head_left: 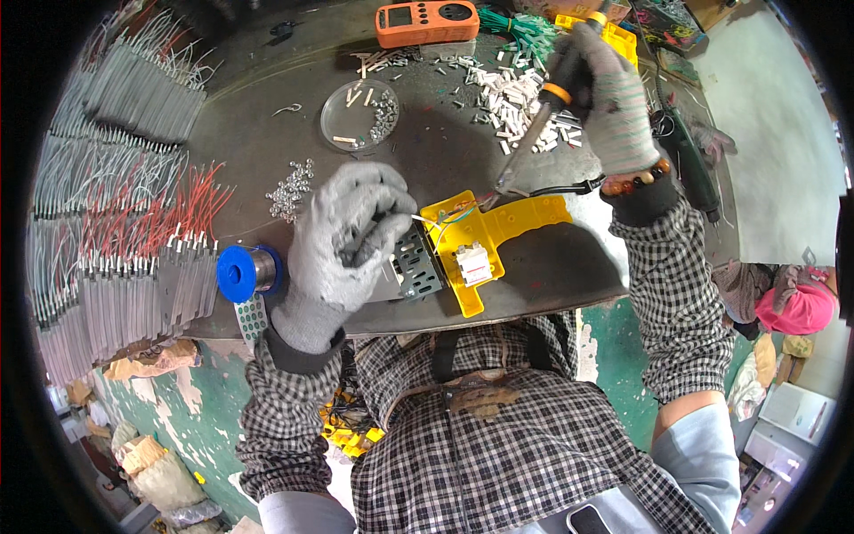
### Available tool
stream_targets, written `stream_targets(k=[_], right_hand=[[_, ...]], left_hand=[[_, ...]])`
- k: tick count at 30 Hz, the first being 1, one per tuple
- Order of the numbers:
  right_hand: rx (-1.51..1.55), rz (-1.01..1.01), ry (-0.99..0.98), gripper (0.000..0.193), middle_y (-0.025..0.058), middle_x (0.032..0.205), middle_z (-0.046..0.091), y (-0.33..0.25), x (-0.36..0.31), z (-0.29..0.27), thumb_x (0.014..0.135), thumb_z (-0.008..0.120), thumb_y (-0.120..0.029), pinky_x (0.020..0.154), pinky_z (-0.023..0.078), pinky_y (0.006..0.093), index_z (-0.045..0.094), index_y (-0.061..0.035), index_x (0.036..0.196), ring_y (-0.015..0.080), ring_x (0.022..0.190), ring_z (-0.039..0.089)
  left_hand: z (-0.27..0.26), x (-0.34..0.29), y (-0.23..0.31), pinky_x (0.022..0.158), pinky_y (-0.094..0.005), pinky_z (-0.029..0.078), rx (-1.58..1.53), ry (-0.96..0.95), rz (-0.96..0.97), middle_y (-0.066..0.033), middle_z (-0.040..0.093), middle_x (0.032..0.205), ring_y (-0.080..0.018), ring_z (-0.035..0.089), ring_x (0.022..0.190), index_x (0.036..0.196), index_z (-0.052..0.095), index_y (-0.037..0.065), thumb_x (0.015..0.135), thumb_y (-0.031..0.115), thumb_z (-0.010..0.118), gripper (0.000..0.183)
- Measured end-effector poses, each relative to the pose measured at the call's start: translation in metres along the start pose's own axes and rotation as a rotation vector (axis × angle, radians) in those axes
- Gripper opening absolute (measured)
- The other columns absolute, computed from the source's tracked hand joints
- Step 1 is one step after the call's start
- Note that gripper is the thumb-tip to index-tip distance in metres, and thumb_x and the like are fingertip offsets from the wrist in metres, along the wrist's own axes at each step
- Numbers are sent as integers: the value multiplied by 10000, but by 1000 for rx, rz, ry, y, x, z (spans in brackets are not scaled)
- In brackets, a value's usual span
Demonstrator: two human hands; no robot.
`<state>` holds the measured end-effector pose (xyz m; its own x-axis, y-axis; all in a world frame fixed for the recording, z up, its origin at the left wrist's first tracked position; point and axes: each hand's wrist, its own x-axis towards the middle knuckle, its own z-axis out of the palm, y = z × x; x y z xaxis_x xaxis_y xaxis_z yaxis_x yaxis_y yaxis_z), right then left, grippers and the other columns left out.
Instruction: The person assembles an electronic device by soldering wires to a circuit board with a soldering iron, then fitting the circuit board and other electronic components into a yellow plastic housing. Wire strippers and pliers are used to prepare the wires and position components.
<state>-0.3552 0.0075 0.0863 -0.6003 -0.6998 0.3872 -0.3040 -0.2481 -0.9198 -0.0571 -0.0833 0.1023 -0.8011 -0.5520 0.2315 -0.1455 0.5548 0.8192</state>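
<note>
My right hand (614, 107), in a grey glove, is closed around the black and orange handle of a soldering iron (527, 142). Its metal shaft slants down left, the tip end near wires at a yellow plastic housing (464, 233). My gloved left hand (351, 240) has its fingers curled, thumb and forefinger pinching a thin white piece (423, 219) beside the housing's left edge. Coloured wires and a white box-shaped part (474, 265) sit in the housing. A black cord (560, 189) runs from it toward my right wrist. A dark perforated metal plate (416, 267) lies left of the housing.
Bundles of grey flat parts with red and white leads (133, 231) fill the left side. A blue solder spool (238, 273) stands by my left wrist. Farther back are a round clear dish (360, 116), a heap of white tubes (516, 102) and an orange meter (427, 24).
</note>
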Motion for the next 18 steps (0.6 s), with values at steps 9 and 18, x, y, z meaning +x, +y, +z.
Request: stream_targets(k=[9,18], right_hand=[[123,381,248,328,-3,748,654,-33,-68,1,958,589,-401,487,363,168,654,-80,932,19,528,480],[177,424,215,369,29,883,651,-18,-82,14,977,552,-408,589,443,168,647,-53,1013,74,706,595]], left_hand=[[38,-26,-20,810,-332,502,138,132,19,-81,620,1014,-221,636,909,886,669,32,760,-9,727,145],[44,-26,-20,863,-369,478,267,109,86,-82,629,1007,-270,604,958,886,657,38,745,20,728,159]])
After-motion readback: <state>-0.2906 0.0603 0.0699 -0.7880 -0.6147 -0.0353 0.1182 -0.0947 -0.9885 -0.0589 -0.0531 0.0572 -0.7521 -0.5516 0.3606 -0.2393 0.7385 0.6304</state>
